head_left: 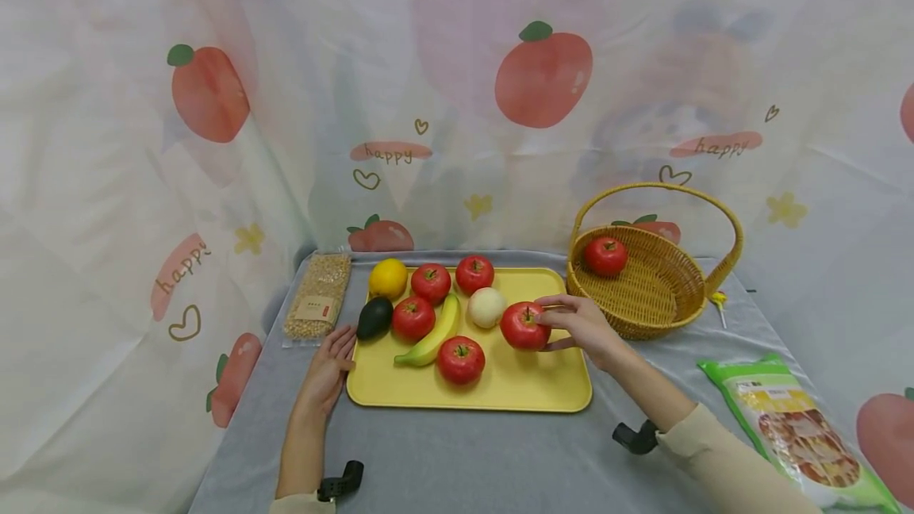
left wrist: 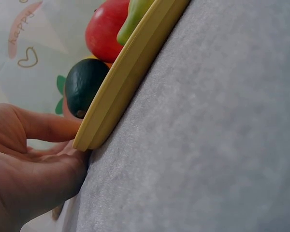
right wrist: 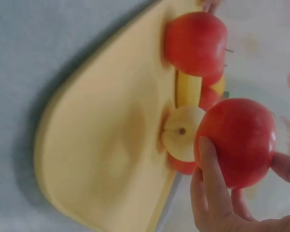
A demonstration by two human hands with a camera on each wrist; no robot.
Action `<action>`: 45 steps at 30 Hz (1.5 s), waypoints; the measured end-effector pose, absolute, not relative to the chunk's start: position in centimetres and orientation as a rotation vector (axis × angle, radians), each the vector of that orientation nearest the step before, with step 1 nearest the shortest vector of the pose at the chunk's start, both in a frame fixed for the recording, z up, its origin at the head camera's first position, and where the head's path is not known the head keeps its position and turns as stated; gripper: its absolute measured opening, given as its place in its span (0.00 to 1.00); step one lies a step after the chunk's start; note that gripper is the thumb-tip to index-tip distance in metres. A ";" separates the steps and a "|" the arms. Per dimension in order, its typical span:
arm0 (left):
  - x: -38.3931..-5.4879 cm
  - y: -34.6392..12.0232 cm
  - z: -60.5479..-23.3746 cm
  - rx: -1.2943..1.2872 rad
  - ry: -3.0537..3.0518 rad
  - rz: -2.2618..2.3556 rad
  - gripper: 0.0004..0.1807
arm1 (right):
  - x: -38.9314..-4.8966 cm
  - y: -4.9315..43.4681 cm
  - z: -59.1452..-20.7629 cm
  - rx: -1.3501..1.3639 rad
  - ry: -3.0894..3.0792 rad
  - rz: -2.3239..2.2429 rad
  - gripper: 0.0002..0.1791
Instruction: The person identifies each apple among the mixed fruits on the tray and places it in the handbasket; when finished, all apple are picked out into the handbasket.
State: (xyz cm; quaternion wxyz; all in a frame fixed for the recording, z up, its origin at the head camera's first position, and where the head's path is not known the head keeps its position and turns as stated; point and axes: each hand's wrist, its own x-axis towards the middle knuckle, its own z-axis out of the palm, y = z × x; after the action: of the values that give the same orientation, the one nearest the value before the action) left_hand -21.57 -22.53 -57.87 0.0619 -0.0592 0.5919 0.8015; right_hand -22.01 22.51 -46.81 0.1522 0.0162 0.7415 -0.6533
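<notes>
My right hand (head_left: 581,327) holds a red apple (head_left: 524,327) in its fingers above the right part of the yellow tray (head_left: 528,387); the right wrist view has this apple (right wrist: 237,142) raised off the tray, its shadow below. At the tray's left side, my left hand (head_left: 330,367) grips the rim, thumb over the edge (left wrist: 104,108). On the tray lie a dark green avocado (head_left: 374,318), a yellow lemon-like fruit (head_left: 388,279), a banana (head_left: 437,337), a round pale fruit (head_left: 487,307) and several more red apples (head_left: 460,361).
Right of the tray stands a wicker basket (head_left: 653,292) with a tall handle and one red apple (head_left: 605,256) inside. A lollipop (head_left: 720,304) lies beside it. A green and white food bag (head_left: 803,431) is at the right, a pack of grains (head_left: 317,296) at the left. A printed curtain hangs behind.
</notes>
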 end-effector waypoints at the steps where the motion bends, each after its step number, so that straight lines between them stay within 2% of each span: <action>1: -21.5 -22.5 -57.8 -0.181 1.788 2.426 0.47 | -22.1 22.6 -46.6 0.042 2.130 -1.875 0.30; 20: -21.5 -22.6 -58.1 -0.168 1.788 2.423 0.47 | -23.5 24.6 -42.5 -0.025 2.182 -1.912 0.32; 45: -21.6 -22.6 -58.2 -0.169 1.808 2.417 0.47 | -26.1 28.3 -39.2 0.115 2.155 -1.932 0.35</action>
State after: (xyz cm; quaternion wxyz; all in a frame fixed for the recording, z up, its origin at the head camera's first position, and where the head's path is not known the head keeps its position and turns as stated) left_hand -21.65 -22.60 -58.18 0.0592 -0.0558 0.5968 0.7982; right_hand -26.06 28.25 -39.25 0.1221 0.0394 0.7385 -0.6620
